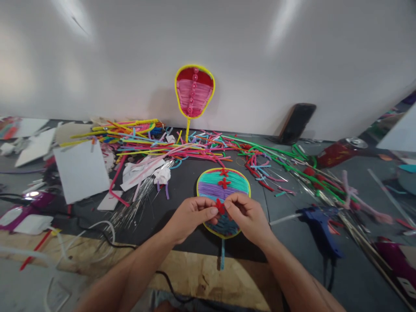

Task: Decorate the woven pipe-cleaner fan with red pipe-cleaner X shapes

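Note:
A pipe-cleaner fan (pixel 208 190) with a yellow rim and teal, purple and dark blue bands lies flat on the dark table, its blue handle toward me. Two red pipe-cleaner stars sit on its upper part. Above its lower half, my left hand (pixel 198 214) and my right hand (pixel 247 212) pinch another red pipe-cleaner star (pixel 220 206) between them. The fingers of both hands are closed on its points. My hands hide parts of the fan's lower half.
A pink and red fan (pixel 185 93) stands against the white wall. Loose pipe cleaners (pixel 195 151) are heaped behind my work. A blue glue gun (pixel 320 229) lies right, near a red can (pixel 339 152) and a phone (pixel 299 122). White cards (pixel 82 171) and wires lie left.

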The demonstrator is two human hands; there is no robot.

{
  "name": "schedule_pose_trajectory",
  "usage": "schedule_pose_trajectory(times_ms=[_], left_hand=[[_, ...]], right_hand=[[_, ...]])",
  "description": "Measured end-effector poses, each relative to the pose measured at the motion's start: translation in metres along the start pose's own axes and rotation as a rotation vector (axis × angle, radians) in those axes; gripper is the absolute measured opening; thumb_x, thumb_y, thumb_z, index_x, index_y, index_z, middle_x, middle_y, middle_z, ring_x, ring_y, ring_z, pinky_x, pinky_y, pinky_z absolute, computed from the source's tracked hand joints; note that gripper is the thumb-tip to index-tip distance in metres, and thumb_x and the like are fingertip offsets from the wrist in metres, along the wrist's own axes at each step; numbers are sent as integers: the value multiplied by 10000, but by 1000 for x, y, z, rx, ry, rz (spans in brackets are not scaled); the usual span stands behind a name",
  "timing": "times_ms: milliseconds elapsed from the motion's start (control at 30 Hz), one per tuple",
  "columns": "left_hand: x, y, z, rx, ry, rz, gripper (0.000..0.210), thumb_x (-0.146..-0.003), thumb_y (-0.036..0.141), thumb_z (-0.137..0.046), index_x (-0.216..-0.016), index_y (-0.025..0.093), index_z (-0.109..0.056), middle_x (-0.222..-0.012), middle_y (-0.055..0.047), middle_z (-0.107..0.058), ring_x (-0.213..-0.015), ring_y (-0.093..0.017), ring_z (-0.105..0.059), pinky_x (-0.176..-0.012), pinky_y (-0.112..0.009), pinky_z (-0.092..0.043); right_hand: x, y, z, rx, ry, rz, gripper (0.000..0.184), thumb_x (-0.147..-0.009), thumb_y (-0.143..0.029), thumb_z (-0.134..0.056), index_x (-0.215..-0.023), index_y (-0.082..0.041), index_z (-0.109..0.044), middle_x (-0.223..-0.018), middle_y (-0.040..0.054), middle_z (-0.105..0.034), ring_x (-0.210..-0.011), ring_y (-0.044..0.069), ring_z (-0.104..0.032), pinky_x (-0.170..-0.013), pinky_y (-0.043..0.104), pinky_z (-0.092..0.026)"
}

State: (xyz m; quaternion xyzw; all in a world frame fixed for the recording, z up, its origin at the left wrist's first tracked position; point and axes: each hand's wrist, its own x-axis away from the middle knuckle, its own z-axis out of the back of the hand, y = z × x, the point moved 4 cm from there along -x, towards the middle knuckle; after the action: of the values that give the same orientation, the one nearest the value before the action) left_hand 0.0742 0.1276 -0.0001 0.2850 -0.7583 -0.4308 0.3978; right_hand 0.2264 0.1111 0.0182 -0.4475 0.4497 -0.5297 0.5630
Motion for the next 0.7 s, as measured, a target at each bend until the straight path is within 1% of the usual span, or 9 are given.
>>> schedule_pose_trajectory(times_ms=[67,167,267,400,500,633,700], left_hand=[[0,2,1,-37,23,-39,227,-734,351,-697,-736,126,-670,-698,-16,-647,-610,-95,-563,-634,-216,-437],[1,6,2,-161,64,-97,241,-744,365,-679,-707,128,-662,-636,-10,-622,-597,-105,-542,-619,-222,-428],[2,8,1,-272,84,-144,224,-762,360,-649,-717,141,-661,-632,-4,-619,-608,-116,-536,-620,-227,-426],[2,8,0,-354,109,-173,198,-768,337,-626,-699,153,-650,-631,5,-616,-604,-118,-533,-600,-217,-417],[3,6,-1,-433,135,-199,194,-786,324,-596,-697,159,-647,-635,5,-615,-602,-120,-524,-585,-211,-404],[4,4,0,-554,157,-242,208,-818,311,-554,-693,168,-640,-625,14,-591,-606,-120,-504,-587,-210,-384],[4,4,0,-557,158,-248,214,-819,321,-555,-693,170,-638,-621,14,-581,-607,-122,-501,-589,-214,-384]], right_hand=[[0,1,-1,-29,-48,-16,203,-820,-339,-534,-708,-175,-574,-566,-27,-516,-509,99,-471,-497,209,-402],[0,4,-4,-82,-135,-52,234,-842,-372,-504,-749,-174,-587,-585,-22,-532,-526,103,-494,-513,213,-417],[0,6,-6,-53,-161,-58,203,-815,-339,-535,-704,-172,-567,-563,-33,-500,-512,93,-457,-484,199,-383],[1,7,-8,49,-125,-8,143,-798,-266,-539,-694,-172,-567,-586,-28,-519,-534,93,-457,-505,198,-388],[2,6,-9,174,-84,72,114,-785,-210,-526,-684,-178,-569,-602,-22,-545,-551,101,-485,-529,202,-401],[4,2,-12,315,-21,206,121,-768,-167,-523,-652,-189,-548,-624,-13,-556,-578,114,-503,-563,217,-403],[5,1,-12,343,-1,236,112,-767,-169,-527,-659,-191,-550,-641,-5,-560,-596,123,-509,-585,229,-406]])
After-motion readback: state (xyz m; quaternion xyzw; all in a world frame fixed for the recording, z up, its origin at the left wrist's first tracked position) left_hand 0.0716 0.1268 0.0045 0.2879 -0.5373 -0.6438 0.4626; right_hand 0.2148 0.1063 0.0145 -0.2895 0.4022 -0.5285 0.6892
